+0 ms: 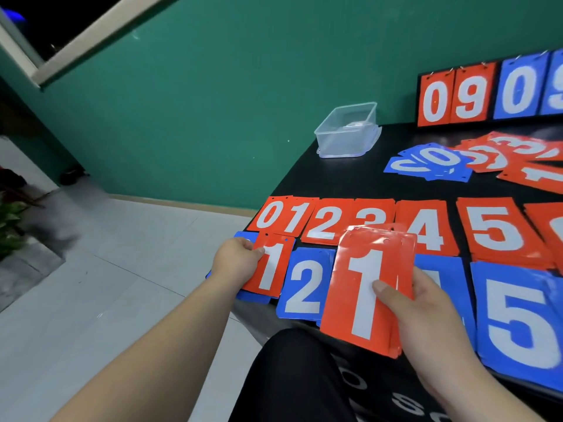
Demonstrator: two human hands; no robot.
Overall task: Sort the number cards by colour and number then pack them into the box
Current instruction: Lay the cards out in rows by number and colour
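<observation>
Head view: left hand (237, 257) pinches a red "1" card (269, 269), right hand (426, 313) grips a "1"-topped red stack (364, 284), both long axes pointing away.

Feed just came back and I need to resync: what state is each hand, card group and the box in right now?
left hand, pinches a single red 1 card
right hand, holds a red stack, 1 on top
clear box, open, upright
red row, flat, 0 to 5 showing
blue row, flat, partly covered
loose pile, unsorted, reds and blues overlapping
</observation>
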